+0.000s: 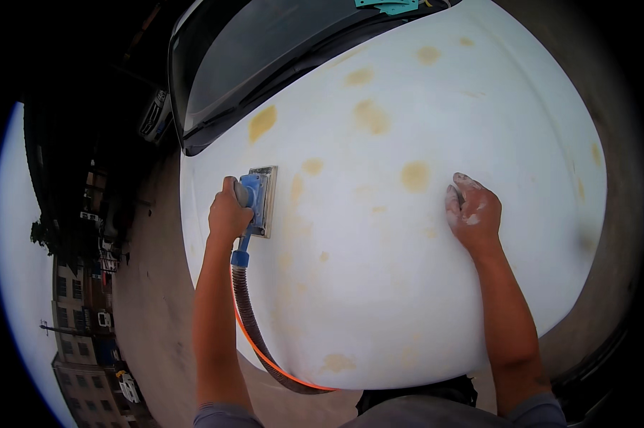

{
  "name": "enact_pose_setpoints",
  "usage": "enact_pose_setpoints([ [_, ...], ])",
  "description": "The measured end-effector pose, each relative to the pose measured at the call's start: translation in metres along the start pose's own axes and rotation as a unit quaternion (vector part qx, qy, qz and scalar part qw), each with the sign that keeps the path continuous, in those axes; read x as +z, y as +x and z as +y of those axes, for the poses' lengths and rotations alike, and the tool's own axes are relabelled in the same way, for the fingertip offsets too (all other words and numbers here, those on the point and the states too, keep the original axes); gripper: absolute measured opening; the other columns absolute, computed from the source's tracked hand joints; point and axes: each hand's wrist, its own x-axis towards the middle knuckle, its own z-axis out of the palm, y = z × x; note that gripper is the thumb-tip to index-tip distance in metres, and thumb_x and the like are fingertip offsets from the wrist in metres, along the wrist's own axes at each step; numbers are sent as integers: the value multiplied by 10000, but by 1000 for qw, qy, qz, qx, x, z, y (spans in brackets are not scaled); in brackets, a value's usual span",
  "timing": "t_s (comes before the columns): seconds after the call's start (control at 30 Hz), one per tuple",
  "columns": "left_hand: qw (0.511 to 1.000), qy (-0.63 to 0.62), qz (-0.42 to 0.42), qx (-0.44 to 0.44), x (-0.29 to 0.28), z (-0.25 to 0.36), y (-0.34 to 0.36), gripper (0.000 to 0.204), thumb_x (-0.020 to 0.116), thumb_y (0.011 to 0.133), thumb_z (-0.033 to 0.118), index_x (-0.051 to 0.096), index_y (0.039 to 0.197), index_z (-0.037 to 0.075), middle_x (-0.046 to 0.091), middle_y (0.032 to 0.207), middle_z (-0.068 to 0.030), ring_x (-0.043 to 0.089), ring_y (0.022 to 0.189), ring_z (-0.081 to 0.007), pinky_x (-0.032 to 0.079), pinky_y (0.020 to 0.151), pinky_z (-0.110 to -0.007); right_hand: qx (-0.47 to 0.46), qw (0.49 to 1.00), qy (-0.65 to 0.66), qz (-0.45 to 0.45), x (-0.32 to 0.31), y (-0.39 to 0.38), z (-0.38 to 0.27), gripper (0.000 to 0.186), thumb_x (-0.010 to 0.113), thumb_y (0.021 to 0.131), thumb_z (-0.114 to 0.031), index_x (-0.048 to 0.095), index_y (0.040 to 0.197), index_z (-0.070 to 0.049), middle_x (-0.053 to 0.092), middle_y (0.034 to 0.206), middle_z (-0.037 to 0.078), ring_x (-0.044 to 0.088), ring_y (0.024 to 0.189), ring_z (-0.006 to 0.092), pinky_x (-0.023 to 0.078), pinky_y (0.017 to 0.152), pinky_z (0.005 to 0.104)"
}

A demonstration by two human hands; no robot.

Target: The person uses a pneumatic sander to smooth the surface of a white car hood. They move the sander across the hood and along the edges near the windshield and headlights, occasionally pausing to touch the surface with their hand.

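A white car hood spreads out in front of me, dotted with yellowish patches such as the round patch near the middle. My left hand is wrapped around the grip of a blue sander, whose rectangular pad rests on the left part of the hood. From its lower end a dark ribbed hose runs down towards me beside an orange line. Over the right half of the hood is my right hand, fingers curled in and dusted white. Whatever its fingers hold, if anything, is hidden.
The windshield and its wiper border the hood at the upper left. Green perforated sheets lie on the glass at the top. Parked cars and a building stand far to the left, across grey ground.
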Motion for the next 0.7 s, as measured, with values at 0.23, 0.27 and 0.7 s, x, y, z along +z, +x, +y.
enact_pose_setpoints([
  [0.23, 997, 18, -13, -72, -40, -84, -8, 711, 765, 687, 79, 463, 1330, 56, 722, 1065, -251, 708, 995, -450, 568, 876, -504, -37, 996, 71, 51, -10, -22, -30, 151, 731, 868, -55, 753, 1005, 5, 756, 917, 165, 726, 789, 296, 586, 733, 329],
  [0.27, 997, 15, -10, -76, -52, -93, -31, 725, 771, 679, 79, 465, 1336, 58, 723, 1065, -250, 709, 994, -448, 568, 879, -501, -41, 994, 79, 56, -18, -29, -43, 142, 735, 867, -59, 757, 994, 2, 760, 923, 164, 733, 806, 299, 588, 739, 327],
  [0.7, 931, -319, -142, 105, -233, -110, -344, 739, 713, 754, 81, 424, 1431, 148, 542, 1202, -262, 644, 1058, -469, 532, 913, -503, 185, 741, 518, -386, -79, -278, -383, 597, 757, 943, -420, 459, 1260, -11, 462, 1048, 28, 506, 998, 151, 453, 1060, 373],
])
